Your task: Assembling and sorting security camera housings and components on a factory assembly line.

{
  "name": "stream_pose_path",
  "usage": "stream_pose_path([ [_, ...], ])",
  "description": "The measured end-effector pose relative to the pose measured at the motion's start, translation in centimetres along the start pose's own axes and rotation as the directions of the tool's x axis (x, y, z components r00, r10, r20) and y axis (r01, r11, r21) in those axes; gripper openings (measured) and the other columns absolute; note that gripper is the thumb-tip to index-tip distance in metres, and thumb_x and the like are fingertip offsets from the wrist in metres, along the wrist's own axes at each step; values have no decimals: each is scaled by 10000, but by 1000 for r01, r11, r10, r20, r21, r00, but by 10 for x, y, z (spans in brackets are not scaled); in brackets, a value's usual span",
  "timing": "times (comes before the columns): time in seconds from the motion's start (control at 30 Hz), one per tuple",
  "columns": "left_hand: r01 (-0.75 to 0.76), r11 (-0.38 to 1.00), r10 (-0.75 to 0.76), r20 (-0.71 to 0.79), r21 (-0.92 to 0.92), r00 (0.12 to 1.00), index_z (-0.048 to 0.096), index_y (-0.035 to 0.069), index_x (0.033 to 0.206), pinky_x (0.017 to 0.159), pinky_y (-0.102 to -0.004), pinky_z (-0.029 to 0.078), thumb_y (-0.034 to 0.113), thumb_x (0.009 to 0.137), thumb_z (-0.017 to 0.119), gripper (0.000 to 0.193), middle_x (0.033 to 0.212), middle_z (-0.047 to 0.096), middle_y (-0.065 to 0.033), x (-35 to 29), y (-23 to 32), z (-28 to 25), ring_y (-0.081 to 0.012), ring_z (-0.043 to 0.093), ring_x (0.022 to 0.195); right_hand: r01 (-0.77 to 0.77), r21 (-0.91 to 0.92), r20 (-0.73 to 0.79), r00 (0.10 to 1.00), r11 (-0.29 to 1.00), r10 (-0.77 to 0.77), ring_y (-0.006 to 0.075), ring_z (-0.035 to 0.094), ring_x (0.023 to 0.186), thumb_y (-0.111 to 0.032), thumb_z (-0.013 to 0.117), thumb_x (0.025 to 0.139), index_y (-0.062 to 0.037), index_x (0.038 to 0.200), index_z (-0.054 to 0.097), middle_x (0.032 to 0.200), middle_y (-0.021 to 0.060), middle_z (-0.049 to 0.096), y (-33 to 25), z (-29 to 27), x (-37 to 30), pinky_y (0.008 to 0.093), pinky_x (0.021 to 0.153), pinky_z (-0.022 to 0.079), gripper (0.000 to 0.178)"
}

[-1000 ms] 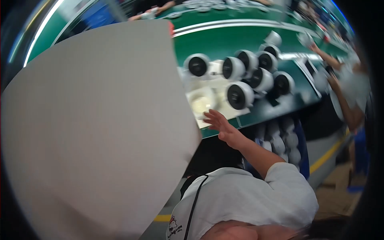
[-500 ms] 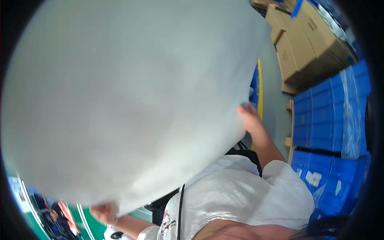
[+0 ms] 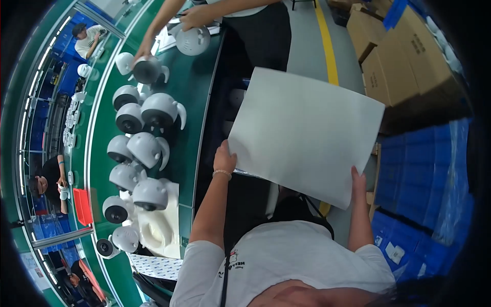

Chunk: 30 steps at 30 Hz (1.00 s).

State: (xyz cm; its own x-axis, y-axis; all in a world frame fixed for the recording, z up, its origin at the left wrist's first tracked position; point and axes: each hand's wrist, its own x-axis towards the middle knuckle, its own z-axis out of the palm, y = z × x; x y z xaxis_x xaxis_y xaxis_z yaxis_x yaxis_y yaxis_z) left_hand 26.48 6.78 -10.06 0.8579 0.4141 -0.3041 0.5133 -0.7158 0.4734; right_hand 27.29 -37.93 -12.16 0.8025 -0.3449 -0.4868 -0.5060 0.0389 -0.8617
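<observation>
A large white sheet (image 3: 307,135) is held flat out over the gap between the green workbench (image 3: 197,97) and the stacked boxes, its corners pointing away from the body. The left hand (image 3: 224,159) pinches the sheet's near-left edge, thumb on top, the other fingers hidden beneath. The right hand (image 3: 358,181) grips the near-right corner, fingers pressed together along the edge.

On the bench, a white moulded tray (image 3: 161,230) holds some round white camera units (image 3: 148,194); more of them stand loose along the bench. Brown cardboard boxes (image 3: 388,66) are stacked at the right, with blue crates (image 3: 424,174) below them; what is in either cannot be made out.

Half a second ago the sheet filled almost the whole view; now it is lower and the bench shows again.

Another person's hands (image 3: 194,18) work at the far end of the bench, the body cut off by the frame.
</observation>
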Motion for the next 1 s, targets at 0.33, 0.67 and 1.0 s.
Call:
stream_pose_path([
  [0.33, 326, 931, -322, -51, 165, 945, 370, 104, 1272, 958, -423, 346, 154, 769, 574, 545, 1236, 441, -175, 51, -87, 36, -339, 409, 1156, 21, -427, 178, 982, 904, 61, 224, 588, 836, -322, 655, 767, 20, 1067, 541, 941, 129, 619, 33, 110, 87, 323, 761, 448, 468],
  [0.67, 78, 867, -121, 56, 492, 991, 343, 162, 1313, 1033, -400, 245, 92, 751, 519, 594, 1395, 250, -104, 64, -62, 57, -302, 252, 1264, 295, -748, 122, 942, 594, -314, 328, 314, 1230, -180, 675, 697, -19, 1333, 180, 1370, 169, 232, 51, 120, 82, 378, 986, 310, 822],
  [1.0, -22, 956, -1, 81, 293, 997, 388, 126, 1276, 1026, -369, 273, 12, 742, 446, 549, 1367, 304, -106, 86, -72, 55, -285, 301, 1247, 229, -968, 200, 952, 102, -233, 296, 147, 1309, -295, 651, 700, -20, 1329, 243, 1445, 107, 85, 11, 147, 73, 467, 1008, 196, 798],
])
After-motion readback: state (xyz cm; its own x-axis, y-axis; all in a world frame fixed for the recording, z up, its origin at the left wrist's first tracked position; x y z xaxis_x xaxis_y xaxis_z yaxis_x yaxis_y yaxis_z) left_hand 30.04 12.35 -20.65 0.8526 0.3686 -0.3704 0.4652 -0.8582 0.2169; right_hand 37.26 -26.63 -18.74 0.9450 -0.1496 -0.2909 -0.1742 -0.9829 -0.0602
